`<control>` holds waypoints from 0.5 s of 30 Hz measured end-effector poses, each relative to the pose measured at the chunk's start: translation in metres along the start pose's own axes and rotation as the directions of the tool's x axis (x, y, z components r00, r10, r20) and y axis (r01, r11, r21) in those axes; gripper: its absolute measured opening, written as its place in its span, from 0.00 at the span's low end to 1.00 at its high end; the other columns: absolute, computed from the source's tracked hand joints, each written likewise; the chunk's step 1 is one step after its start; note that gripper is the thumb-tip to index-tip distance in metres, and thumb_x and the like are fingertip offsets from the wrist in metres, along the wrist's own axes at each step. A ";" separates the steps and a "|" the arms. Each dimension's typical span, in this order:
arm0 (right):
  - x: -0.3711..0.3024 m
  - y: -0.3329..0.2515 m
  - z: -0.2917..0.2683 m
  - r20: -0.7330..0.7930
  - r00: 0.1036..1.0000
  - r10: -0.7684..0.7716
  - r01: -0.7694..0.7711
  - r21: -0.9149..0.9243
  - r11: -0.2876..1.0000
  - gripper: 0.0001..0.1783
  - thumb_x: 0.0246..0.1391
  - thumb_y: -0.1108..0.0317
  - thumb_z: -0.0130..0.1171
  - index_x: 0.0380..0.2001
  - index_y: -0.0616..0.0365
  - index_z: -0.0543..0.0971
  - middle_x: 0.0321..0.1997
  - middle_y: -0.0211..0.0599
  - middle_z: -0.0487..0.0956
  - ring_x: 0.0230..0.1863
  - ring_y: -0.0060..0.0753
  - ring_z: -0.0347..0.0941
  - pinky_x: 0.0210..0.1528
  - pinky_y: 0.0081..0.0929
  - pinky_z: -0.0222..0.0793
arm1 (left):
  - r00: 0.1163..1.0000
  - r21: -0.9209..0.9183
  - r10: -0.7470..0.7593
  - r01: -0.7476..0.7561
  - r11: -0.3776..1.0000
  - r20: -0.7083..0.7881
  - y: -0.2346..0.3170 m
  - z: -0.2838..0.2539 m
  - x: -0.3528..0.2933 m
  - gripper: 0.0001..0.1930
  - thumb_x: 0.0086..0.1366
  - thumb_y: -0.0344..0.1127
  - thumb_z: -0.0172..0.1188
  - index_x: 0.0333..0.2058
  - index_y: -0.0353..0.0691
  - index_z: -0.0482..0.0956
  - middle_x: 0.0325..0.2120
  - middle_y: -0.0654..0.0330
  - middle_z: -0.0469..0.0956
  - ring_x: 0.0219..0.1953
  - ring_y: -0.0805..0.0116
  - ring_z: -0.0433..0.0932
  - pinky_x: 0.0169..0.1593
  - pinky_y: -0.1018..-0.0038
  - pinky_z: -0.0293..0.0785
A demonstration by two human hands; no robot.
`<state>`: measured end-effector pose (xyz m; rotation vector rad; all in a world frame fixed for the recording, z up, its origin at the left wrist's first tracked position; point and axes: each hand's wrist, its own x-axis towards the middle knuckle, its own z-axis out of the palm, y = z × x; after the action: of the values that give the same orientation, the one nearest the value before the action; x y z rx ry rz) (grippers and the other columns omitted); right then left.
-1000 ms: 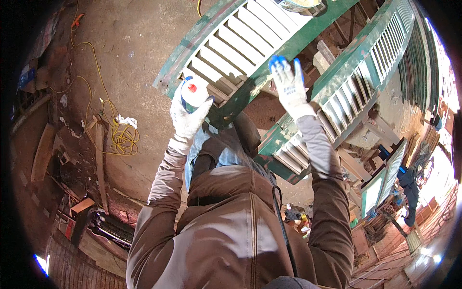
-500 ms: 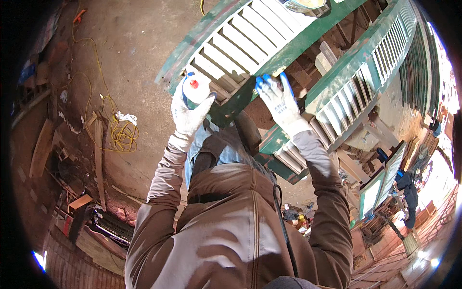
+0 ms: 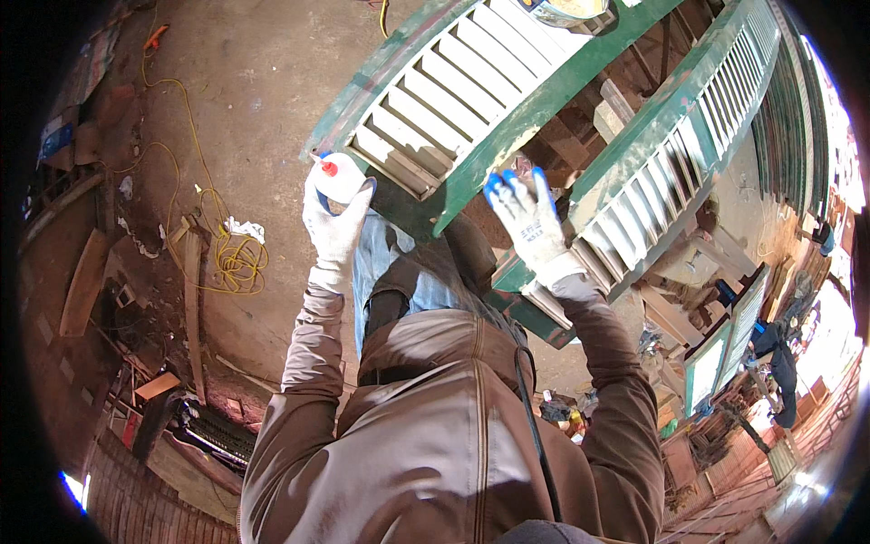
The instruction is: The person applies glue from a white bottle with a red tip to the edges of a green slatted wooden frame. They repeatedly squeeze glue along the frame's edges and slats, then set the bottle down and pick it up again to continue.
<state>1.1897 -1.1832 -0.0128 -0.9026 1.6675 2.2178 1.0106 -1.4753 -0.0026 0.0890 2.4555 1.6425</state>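
Note:
In my left hand (image 3: 337,227), which wears a white glove with blue fingertips, is a white bottle (image 3: 342,181) with a red cap (image 3: 329,169). Its fingers wrap round the bottle beside the near left corner of a green louvered shutter (image 3: 412,213) with white slats. My right hand (image 3: 527,218), gloved the same way, is over the gap between this shutter and a second green louvered shutter (image 3: 625,150). Its fingers are stretched out and spread. A small pinkish patch (image 3: 522,165) shows between the fingertips; I cannot make out what it is.
A round container (image 3: 573,9) stands on the far end of the left shutter. Coiled yellow cord (image 3: 236,263) and wooden boards (image 3: 193,308) lie on the floor at the left. More shutters (image 3: 788,136) are stacked at the right, with another panel (image 3: 725,340) below them.
My left hand has moved left and slightly down with the bottle, off the shutter's slats. My right hand has moved slightly down and away from the left shutter's edge, fingers still spread.

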 end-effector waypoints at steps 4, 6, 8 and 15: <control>0.009 0.020 0.007 0.251 0.968 -0.008 -0.245 0.953 0.178 0.33 0.73 0.59 0.33 0.79 0.44 0.56 0.86 0.26 0.50 0.85 0.35 0.42 0.83 0.66 0.25 | 1.000 0.051 -0.008 0.007 0.999 0.005 -0.004 -0.003 -0.003 0.36 0.54 0.39 0.82 0.59 0.35 0.75 0.51 0.55 0.82 0.53 0.65 0.80 0.60 0.67 0.75; 0.017 0.007 0.001 0.224 0.974 -0.012 -0.190 0.852 0.488 0.32 0.73 0.59 0.34 0.78 0.44 0.56 0.85 0.27 0.51 0.85 0.37 0.43 0.83 0.65 0.27 | 1.000 0.027 -0.017 0.017 1.000 0.019 -0.001 0.000 -0.004 0.36 0.54 0.39 0.82 0.59 0.35 0.75 0.51 0.55 0.81 0.53 0.66 0.80 0.60 0.68 0.75; 0.020 -0.018 -0.017 0.190 0.980 0.064 -0.148 0.464 0.873 0.32 0.73 0.61 0.36 0.78 0.45 0.57 0.85 0.28 0.52 0.84 0.41 0.44 0.83 0.64 0.29 | 1.000 0.002 -0.012 0.012 1.000 0.025 0.004 0.005 -0.006 0.36 0.55 0.38 0.82 0.59 0.35 0.75 0.51 0.55 0.82 0.53 0.66 0.80 0.60 0.68 0.75; 0.010 0.027 0.030 0.451 0.880 0.148 -0.422 0.886 -0.190 0.38 0.64 0.63 0.46 0.78 0.53 0.58 0.84 0.37 0.53 0.83 0.46 0.48 0.80 0.66 0.35 | 0.994 0.067 0.005 -0.013 0.998 0.112 0.001 0.008 -0.022 0.39 0.52 0.38 0.83 0.60 0.33 0.74 0.50 0.53 0.83 0.52 0.64 0.82 0.58 0.67 0.77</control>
<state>1.1577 -1.1660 0.0083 0.2474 2.7530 0.3132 1.0338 -1.4709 -0.0021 0.1960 2.4296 1.5146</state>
